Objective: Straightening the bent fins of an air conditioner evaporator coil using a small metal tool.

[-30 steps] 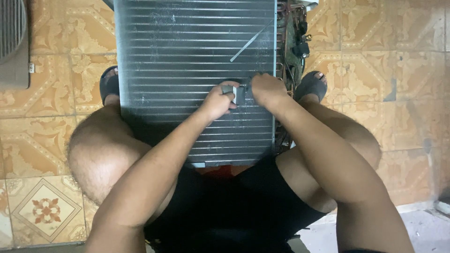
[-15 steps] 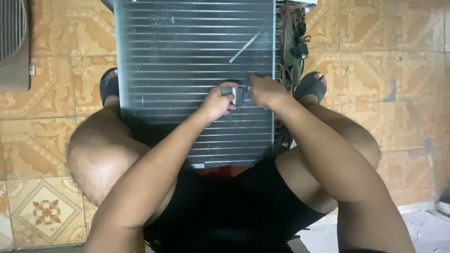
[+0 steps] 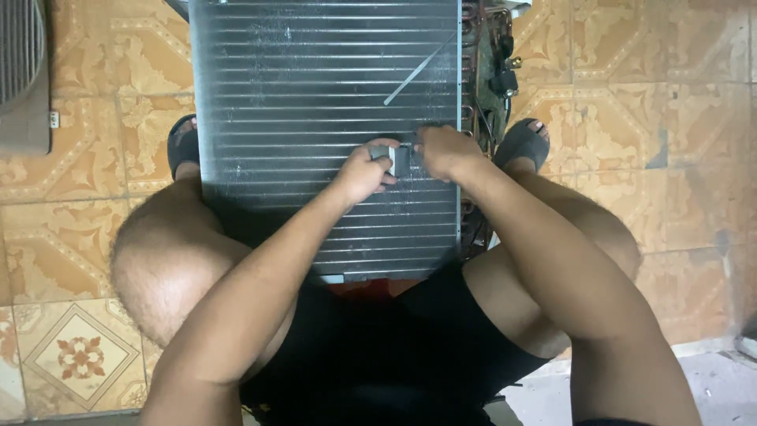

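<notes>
Unmoved, both hands [image 3: 406, 162] pinching small tool [image 3: 397, 158]

You are squatting on a tiled floor [image 3: 678, 95] of orange-tan tiles with pale ornamental patterns; one tile at your lower left carries a small flower in a diamond. Between your sandals [image 3: 183, 143] a grey finned coil [image 3: 315, 87] appears to stand on those tiles, its copper tubing and wiring [image 3: 489, 71] along its right edge. At the far left a round grille [image 3: 20, 55] sits against the picture's edge. At the lower right the tiles give way to a paler grey surface [image 3: 710, 386].
</notes>
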